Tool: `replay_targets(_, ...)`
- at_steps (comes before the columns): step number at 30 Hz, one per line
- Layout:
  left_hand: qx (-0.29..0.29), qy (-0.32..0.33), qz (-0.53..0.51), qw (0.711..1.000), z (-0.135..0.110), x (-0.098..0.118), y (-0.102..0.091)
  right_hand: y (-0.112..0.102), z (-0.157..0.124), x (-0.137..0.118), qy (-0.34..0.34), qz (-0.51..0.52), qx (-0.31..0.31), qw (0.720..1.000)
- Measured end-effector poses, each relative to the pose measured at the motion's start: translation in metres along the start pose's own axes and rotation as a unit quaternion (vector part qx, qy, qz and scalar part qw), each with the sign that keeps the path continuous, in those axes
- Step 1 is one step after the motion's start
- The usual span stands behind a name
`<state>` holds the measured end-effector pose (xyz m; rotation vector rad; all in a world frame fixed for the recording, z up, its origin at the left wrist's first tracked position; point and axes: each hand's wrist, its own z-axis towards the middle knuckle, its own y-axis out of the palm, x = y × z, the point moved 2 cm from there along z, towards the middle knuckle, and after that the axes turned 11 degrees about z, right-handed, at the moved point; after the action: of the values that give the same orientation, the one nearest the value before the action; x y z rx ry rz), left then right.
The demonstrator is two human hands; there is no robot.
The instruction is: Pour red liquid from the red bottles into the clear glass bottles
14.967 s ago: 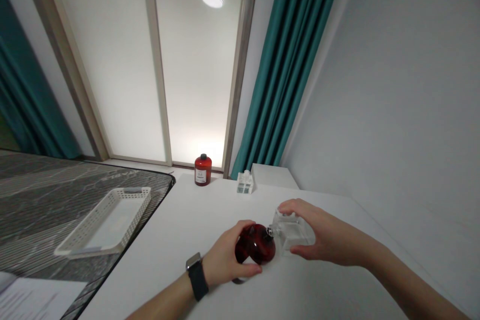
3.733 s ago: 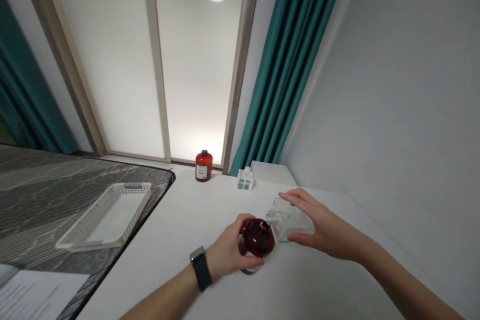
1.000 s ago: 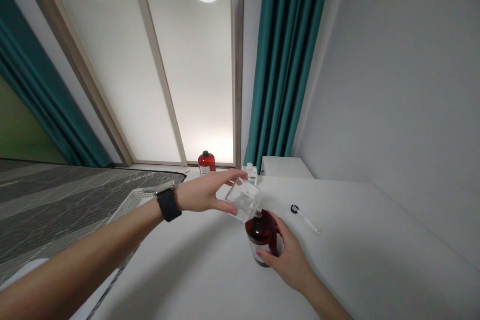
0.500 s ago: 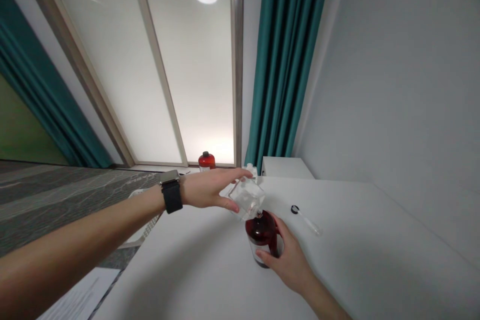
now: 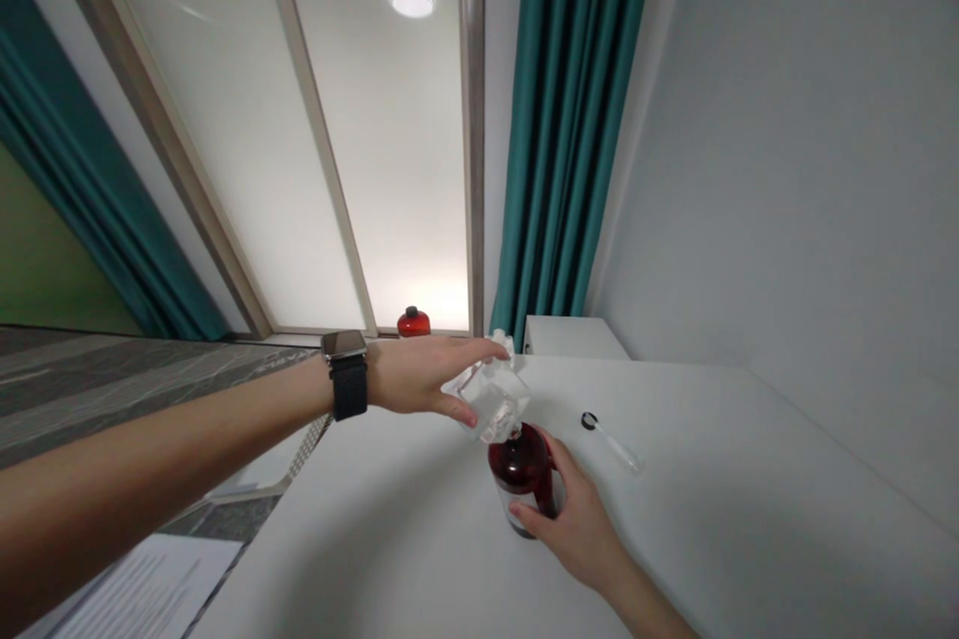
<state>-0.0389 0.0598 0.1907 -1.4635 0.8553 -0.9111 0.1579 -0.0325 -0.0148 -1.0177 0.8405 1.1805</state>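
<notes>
Left hand [image 5: 420,377], watch on the wrist, reaches in from the left and has a clear glass bottle [image 5: 490,394] in its grip: fingers over the top, thumb underneath, hand partly open around the square body. The bottle is tilted, one low corner pointing down at the neck of a dark red bottle [image 5: 520,471]. The two meet or nearly meet there, hard to tell from this angle. Right hand [image 5: 576,519] comes up from the bottom and has a closed grip around the red bottle's body, fingers wrapped on the far side. That bottle stands roughly upright, its base at or just above the white surface [image 5: 711,519], a pale label low on it.

To the right, a small clear rod with a black ring at one end [image 5: 610,441] lies on the surface, apart from the hands. Behind the left hand, a small clear object [image 5: 500,341] and the top of a second red bottle [image 5: 414,322] sit near the far edge, with a white box [image 5: 573,336] beside them. Left of the surface, a sheet of printed paper [image 5: 142,584] lies below the arm.
</notes>
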Motion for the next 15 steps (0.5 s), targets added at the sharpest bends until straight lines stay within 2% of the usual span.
replay_targets(15, -0.001, 0.012, 0.021, 1.0, 0.005, 0.011, -0.007, -0.003, 0.0, -0.003, 0.001, 0.011, 0.003, 1.0)
